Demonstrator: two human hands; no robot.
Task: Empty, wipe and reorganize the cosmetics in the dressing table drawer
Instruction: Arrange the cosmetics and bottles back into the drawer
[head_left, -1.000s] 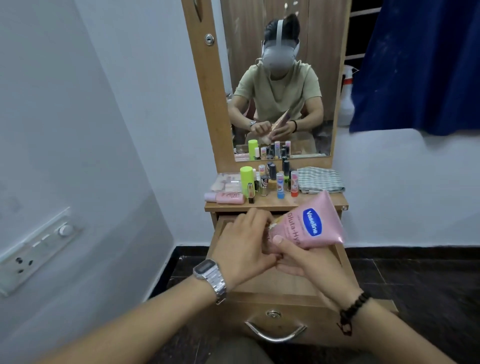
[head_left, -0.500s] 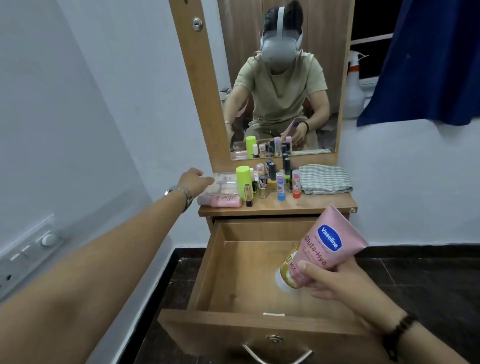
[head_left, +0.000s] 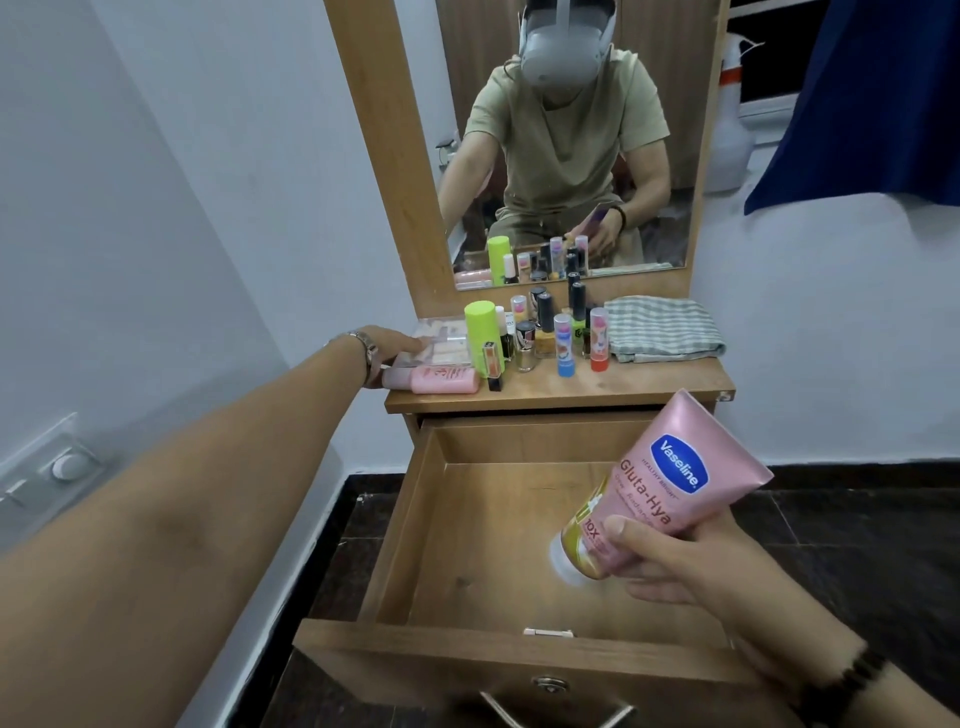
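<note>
The wooden drawer (head_left: 397, 525) is pulled out and holds nothing inside. Over its right half my right hand (head_left: 691, 561) grips a pink Vaseline tube (head_left: 670, 488), tilted with its cap down. My left hand (head_left: 389, 348) is stretched out to the left end of the dresser top (head_left: 649, 387), fingers straight and touching a clear plastic box (head_left: 447, 340). A pink bottle (head_left: 441, 380) lies on its side just in front of that box. Beside them stand a green bottle (head_left: 480, 332), two lip balms (head_left: 563, 345) and several small nail polish bottles.
A folded checked cloth (head_left: 660, 327) lies at the right of the dresser top, below the mirror (head_left: 571, 130). A white wall with a switch plate (head_left: 62, 462) is close on the left. A blue curtain (head_left: 857, 104) hangs at the upper right.
My left hand let go of the tube and reached left onto the dresser top, now touching the clear box. My right hand keeps the tube over the drawer. The view moved closer.
</note>
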